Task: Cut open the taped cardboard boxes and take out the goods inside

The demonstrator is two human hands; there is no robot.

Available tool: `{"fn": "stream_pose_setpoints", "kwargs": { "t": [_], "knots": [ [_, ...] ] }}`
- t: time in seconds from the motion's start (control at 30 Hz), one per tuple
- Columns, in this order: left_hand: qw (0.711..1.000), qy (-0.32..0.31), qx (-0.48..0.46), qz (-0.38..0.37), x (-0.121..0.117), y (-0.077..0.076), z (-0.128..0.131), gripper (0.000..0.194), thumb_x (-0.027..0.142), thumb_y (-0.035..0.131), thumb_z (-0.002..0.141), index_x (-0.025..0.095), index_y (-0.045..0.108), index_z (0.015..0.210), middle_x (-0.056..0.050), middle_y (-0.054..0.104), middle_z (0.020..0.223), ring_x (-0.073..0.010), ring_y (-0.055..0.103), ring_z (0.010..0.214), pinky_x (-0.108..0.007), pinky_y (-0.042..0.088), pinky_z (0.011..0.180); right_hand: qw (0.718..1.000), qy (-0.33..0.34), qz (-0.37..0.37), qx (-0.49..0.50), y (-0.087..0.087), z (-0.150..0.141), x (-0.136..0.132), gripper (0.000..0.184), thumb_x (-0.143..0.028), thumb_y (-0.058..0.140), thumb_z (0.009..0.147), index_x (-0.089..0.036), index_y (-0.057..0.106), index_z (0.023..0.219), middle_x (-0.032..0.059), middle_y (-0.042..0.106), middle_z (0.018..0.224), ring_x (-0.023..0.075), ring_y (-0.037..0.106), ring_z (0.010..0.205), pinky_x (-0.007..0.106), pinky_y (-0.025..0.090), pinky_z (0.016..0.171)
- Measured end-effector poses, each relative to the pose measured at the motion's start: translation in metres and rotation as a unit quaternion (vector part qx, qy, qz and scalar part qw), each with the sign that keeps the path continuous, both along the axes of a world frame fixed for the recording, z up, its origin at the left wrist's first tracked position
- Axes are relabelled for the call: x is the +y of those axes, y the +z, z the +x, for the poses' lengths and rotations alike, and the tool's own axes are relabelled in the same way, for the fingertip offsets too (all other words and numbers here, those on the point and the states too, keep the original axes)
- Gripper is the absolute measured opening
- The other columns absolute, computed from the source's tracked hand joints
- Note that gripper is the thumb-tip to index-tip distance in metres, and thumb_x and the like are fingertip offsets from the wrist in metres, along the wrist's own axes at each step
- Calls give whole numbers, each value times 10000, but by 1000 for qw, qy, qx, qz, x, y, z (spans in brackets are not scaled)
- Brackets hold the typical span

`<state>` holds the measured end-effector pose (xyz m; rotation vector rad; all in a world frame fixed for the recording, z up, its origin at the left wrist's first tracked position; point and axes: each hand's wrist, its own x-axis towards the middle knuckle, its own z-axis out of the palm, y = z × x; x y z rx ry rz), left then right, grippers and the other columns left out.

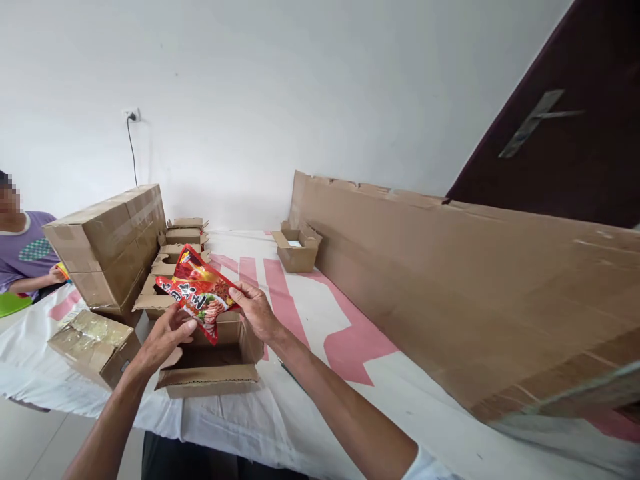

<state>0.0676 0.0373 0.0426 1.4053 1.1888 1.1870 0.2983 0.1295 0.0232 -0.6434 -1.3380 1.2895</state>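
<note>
A red printed food packet [200, 293] is held up tilted above an open cardboard box [210, 380]. My right hand [255, 310] pinches the packet's right corner, with the thumb on the front. At the lower left edge of the packet, my left hand [167, 337] grips it with the fingertips partly hidden behind it. The inside of the box below looks dark, and its near flap is folded outward toward me.
Behind that box runs a row of open cardboard boxes [185, 237]. Stacked closed cartons [110, 233] and a taped carton [95, 340] stand on the left. A small open box [297, 250] sits by a long cardboard panel [450, 287]. Another person [35, 247] is at far left.
</note>
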Motion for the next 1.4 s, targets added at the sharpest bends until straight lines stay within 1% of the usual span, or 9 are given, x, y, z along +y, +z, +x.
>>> {"fn": "stream_pose_setpoints", "kwargs": {
  "t": [0.07, 0.17, 0.37, 0.57, 0.7, 0.83, 1.03, 1.23, 1.4],
  "knots": [
    [998, 13, -63, 4, 10, 3, 7, 690, 642, 896, 752, 192, 702, 1239, -139, 823, 1146, -300, 806, 948, -361, 646, 750, 999, 33, -12, 2, -2, -6, -2, 445, -654, 824, 781, -231, 694, 832, -4, 728, 829, 182, 642, 768, 322, 548, 766],
    [996, 36, -75, 21, 23, 5, 10, 659, 559, 980, 661, 168, 698, 1110, -89, 824, 986, -238, 772, 759, -304, 601, 628, 996, 84, -30, -3, 0, -9, -1, 495, -648, 886, 732, -212, 740, 916, 15, 778, 890, 198, 700, 800, 343, 577, 788],
    [996, -20, -66, 49, 38, 7, 10, 652, 393, 1029, 614, 181, 702, 1136, -57, 828, 951, -242, 782, 831, -348, 629, 796, 976, 177, -121, 34, -2, -12, 10, 602, -582, 996, 632, -175, 813, 1037, 46, 832, 920, 230, 769, 825, 399, 618, 857],
    [996, 3, -58, 62, 48, 22, 6, 573, 544, 973, 678, 170, 766, 1059, -81, 842, 999, -256, 783, 859, -347, 628, 790, 976, 167, -131, 49, -14, -14, 16, 597, -594, 1013, 603, -171, 820, 977, 70, 849, 912, 261, 790, 822, 445, 628, 882],
    [994, 27, -86, 62, 56, 30, 4, 534, 543, 989, 643, 176, 795, 978, -47, 824, 854, -225, 759, 742, -327, 617, 714, 974, 169, -139, 54, -13, -14, 15, 602, -607, 1009, 610, -173, 816, 980, 82, 855, 938, 279, 803, 851, 466, 637, 893],
    [995, 34, -87, 42, 60, 24, 6, 479, 457, 1045, 529, 173, 790, 819, -31, 800, 763, -200, 728, 651, -330, 613, 677, 980, 133, -121, 85, -6, -16, 16, 662, -639, 971, 661, -217, 812, 1145, 65, 858, 1074, 276, 803, 949, 448, 634, 915],
    [993, 67, -92, 38, 61, 15, 5, 563, 626, 1009, 552, 147, 812, 771, -62, 791, 702, -209, 712, 623, -324, 591, 648, 988, 51, -109, 101, -9, -20, 23, 550, -665, 982, 591, -201, 803, 824, 51, 849, 905, 276, 778, 908, 391, 615, 823],
    [993, 70, -83, 36, 64, 16, 2, 590, 635, 1026, 514, 143, 833, 778, -75, 815, 749, -222, 716, 632, -334, 594, 656, 987, 39, -115, 102, -6, -23, 23, 602, -687, 957, 609, -213, 826, 956, 56, 848, 941, 276, 774, 868, 392, 611, 750],
    [992, 85, -90, 30, 68, 11, 2, 652, 727, 983, 527, 149, 825, 784, -66, 800, 720, -218, 716, 634, -328, 598, 668, 988, -15, -118, 100, -8, -23, 29, 533, -666, 962, 578, -207, 755, 752, 33, 800, 817, 223, 702, 744, 329, 549, 629]
  ]
}}
